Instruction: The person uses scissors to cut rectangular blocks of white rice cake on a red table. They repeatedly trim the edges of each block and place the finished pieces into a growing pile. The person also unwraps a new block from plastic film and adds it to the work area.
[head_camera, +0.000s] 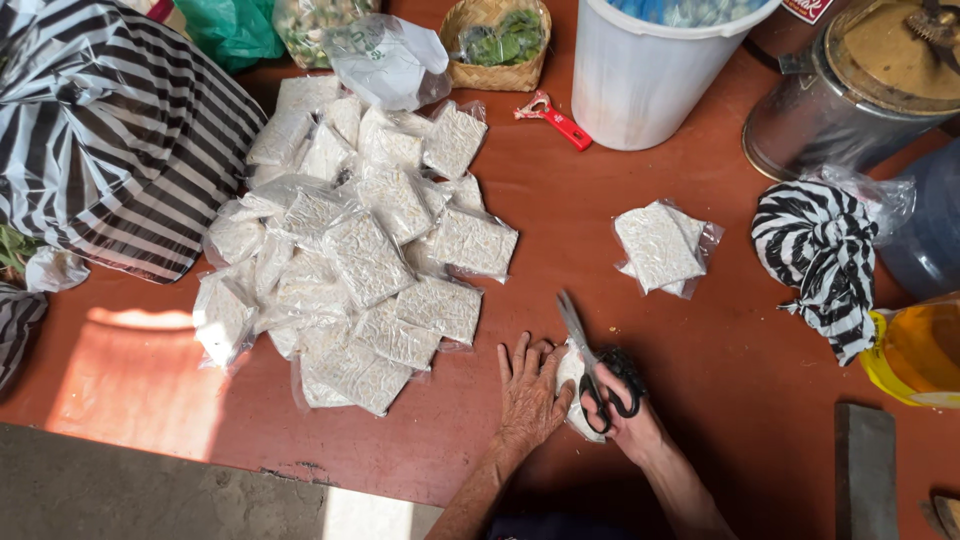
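Left of centre, a heap of clear white-filled packets (350, 260) covers the red surface (560, 220). Low in the frame, the left hand (527, 395), fingers spread flat, presses down a white packet (570, 375); the right hand (625, 415) grips black-handled scissors (590, 355), blades parted, seemingly about to snip it. Two packets (660, 248) lie apart, right.
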